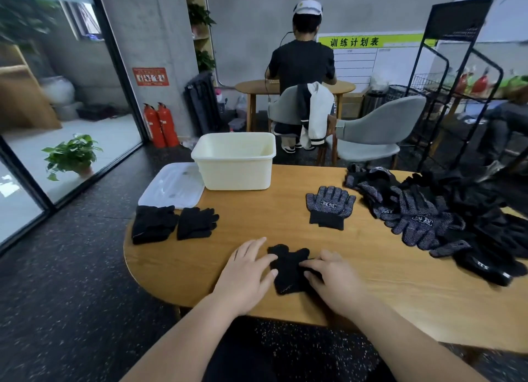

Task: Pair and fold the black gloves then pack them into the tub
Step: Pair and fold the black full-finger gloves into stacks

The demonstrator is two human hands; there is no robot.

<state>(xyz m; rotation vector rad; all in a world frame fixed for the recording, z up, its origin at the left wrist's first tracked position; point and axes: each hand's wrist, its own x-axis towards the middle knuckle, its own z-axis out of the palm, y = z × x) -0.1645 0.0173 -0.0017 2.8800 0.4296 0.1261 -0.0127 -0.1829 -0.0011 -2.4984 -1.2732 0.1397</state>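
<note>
On the table (pixel 371 270), a folded black glove (pixel 287 270) lies bunched.

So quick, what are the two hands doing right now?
Left hand: open, fingers flat on the edge of the black glove.
Right hand: open, fingers pressing that glove.

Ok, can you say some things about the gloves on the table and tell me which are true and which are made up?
1. The left hand and the right hand both rest on the small black knitted glove. True.
2. The clear plastic lid sits on the cream plastic tub. False: it lies beside the tub.
3. The big pile of black gloves is on the right side of the round wooden table. True.
4. The spread-out black glove with white dots is inside the tub. False: it lies flat on the table, between tub and pile.
</note>
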